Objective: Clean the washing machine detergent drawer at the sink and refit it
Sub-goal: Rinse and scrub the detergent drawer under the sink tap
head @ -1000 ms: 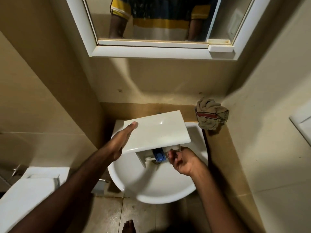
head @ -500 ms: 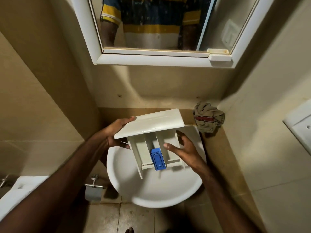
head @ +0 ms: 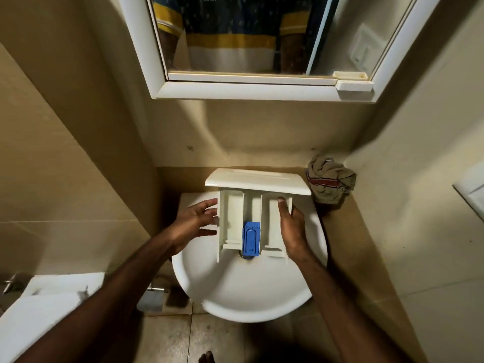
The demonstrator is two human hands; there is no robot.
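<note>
Over the sink (head: pixel 251 297), the right hand (head: pixel 293 229) grips the drawer (head: pixel 252 218), left hand (head: pixel 195 224) loose beside it; rinsing looks due next, needing water.

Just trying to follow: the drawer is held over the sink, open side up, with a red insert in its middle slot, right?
Not quite. The insert is blue, not red, as the head view shows. The drawer is indeed over the sink, open side up.
</note>
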